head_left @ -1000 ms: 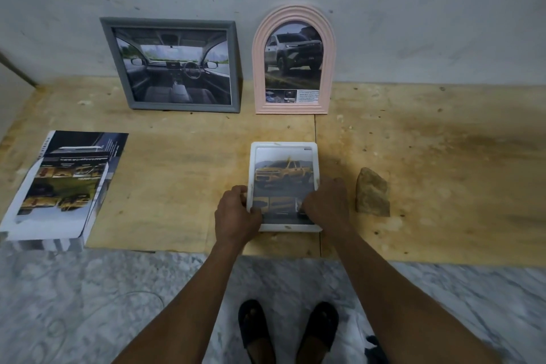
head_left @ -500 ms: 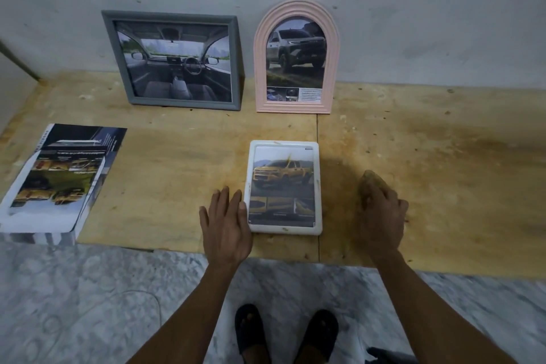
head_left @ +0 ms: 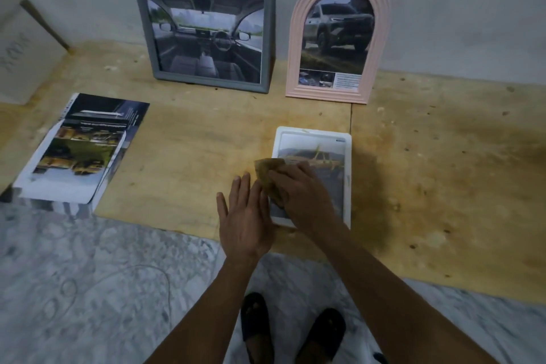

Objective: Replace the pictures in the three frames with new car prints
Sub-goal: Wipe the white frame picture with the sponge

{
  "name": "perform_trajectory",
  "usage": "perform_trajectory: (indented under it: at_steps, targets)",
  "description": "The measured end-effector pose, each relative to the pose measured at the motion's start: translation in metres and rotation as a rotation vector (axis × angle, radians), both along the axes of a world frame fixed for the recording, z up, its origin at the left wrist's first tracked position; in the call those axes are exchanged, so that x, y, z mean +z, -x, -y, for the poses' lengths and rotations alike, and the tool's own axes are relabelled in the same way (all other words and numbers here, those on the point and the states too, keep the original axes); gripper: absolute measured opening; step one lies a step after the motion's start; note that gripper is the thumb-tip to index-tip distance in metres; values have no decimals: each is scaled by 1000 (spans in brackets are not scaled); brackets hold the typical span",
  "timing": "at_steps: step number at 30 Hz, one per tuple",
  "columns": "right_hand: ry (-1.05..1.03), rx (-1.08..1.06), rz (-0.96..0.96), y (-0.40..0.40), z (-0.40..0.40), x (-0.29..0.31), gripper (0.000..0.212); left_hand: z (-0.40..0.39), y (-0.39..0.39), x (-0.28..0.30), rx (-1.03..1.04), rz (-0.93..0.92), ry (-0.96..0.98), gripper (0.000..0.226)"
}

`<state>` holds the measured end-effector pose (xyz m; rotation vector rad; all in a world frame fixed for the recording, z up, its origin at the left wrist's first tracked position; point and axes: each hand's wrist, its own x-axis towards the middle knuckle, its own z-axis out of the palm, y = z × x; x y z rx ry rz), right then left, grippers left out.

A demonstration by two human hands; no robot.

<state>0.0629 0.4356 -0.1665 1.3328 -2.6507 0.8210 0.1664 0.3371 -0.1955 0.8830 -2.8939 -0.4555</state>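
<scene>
A grey rectangular picture frame (head_left: 206, 32) leans against the wall at the back of the plywood board (head_left: 428, 174), with a pink arched frame (head_left: 336, 38) just to its right. In front of the arched frame a white rectangular frame (head_left: 342, 151) lies flat on the board. A stack of printed car brochures (head_left: 82, 148) lies at the board's left edge, well apart from the frames.

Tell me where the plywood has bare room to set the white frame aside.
Widest bare plywood: right of the white frame and pink frame. A smaller patch lies between the brochures, grey frame and left hand. Crowded: where the right hand holds a cloth.
</scene>
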Motion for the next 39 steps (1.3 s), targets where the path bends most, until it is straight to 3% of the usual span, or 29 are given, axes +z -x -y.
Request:
perform_trajectory:
  at_steps: [11, 26, 33, 39]
  targets:
    - [-76, 7, -118, 14, 16, -21, 27, 0, -3, -9, -13, -30, 59, 48]
    - [-197, -60, -88, 67, 40, -5, 23, -2, -2, -3, 5, -17, 55, 49]
    - [-325, -51, -194, 91, 50, 9, 11, -3, -3, -4, 1, -33, 61, 49]
    - [-304, -97, -83, 104, 51, 7, 18, -1, -2, -7, -1, -41, 55, 46]
